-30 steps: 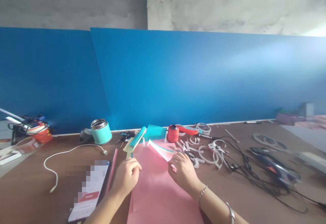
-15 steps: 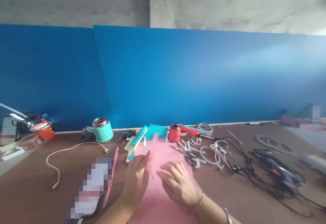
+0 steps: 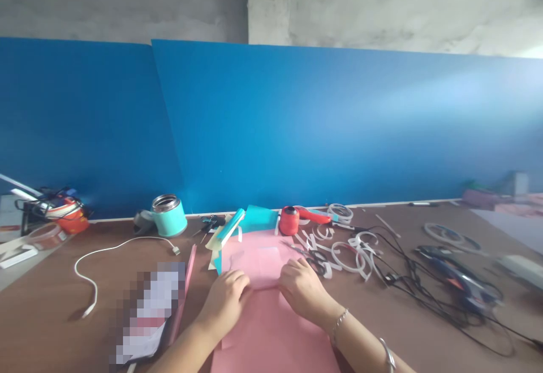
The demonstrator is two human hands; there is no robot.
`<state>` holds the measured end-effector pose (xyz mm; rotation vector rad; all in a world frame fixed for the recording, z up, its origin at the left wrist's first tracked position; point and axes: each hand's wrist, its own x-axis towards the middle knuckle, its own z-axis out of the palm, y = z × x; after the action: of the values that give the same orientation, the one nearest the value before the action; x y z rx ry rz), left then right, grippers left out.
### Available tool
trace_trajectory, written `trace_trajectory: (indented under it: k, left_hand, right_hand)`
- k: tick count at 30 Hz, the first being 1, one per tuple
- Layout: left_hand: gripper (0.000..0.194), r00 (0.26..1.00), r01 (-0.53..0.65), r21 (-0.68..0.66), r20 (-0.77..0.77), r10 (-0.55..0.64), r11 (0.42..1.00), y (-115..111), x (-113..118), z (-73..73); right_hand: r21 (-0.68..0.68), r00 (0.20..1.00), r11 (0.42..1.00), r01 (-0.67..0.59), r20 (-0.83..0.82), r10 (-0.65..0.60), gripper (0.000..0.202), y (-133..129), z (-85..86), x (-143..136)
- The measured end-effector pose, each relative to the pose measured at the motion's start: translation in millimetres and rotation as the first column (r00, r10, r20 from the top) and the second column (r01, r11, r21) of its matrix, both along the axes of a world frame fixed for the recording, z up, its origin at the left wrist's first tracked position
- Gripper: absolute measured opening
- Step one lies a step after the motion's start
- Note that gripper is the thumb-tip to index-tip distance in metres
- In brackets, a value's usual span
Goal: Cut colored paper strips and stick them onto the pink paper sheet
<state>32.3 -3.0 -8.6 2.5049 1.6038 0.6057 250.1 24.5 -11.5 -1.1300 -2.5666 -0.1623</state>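
pink paper (image 3: 275, 328) lies lengthwise on the brown surface (image 3: 51, 299), directly before the person, with a lighter pink section (image 3: 257, 265) on top of it between the two hands. the near edge of this section is bent into a low curve. the left hand (image 3: 229, 299) is at the left end of that edge; its fingers are bent and its grip is closed on the paper. the right hand (image 3: 303, 288) is at the right end, its grip likewise pinching the paper, fingertips partly hidden. a chain bracelet (image 3: 339, 323) and a metal bangle (image 3: 387, 353) are worn on the right arm. scissors (image 3: 319, 257) lie just beyond the right hand, among white strips (image 3: 363, 251). beyond the paper, a teal sheet (image 3: 261, 218) lies flat, a teal roll (image 3: 231, 227) rests at its left and a red spool (image 3: 289, 223) stands at its right. a teal cup (image 3: 172, 220) stands upright farther left, near the blue partition (image 3: 271, 129). left of the left forearm are a pink strip (image 3: 188, 277), a phone (image 3: 153, 319) with its screen blurred out, and a white cable (image 3: 88, 311) laid in a curve. on the right, black cords (image 3: 391, 277) lie tangled beside a dark tool (image 3: 449, 274), type not determined.
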Motion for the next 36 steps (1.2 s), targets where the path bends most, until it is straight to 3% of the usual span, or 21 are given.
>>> trace_trajectory:
  k: [6,11,18,29,36]
  left_hand:
    - [0.022,0.986,0.036,-0.117,0.163,-0.017,0.992,1,-14,7.7]
    - [0.021,0.975,-0.027,-0.171,0.214,0.064,0.985,5,-22,7.4]
    - [0.018,0.954,-0.114,-0.194,0.252,0.162,0.974,9,-27,1.7]
    - [0.021,0.95,-0.27,-0.197,0.105,0.294,0.943,12,-25,0.9]
    - [0.021,0.945,-0.301,-0.195,0.067,0.319,0.933,12,-24,1.7]
  right_hand:
    - [-0.249,0.981,0.967,-0.045,-0.194,-0.004,0.021,0,6.0,6]
    - [-0.406,0.904,0.914,-0.008,-0.394,-0.167,0.014,6,2.1,8]
    - [-0.376,0.865,0.926,0.018,-0.459,-0.203,0.02,12,-8.4,10]
    - [-0.43,0.832,0.896,0.108,-0.454,-0.318,0.018,22,-15.0,10]
    - [-0.445,0.821,0.884,0.146,-0.443,-0.359,0.022,23,-14.3,8]
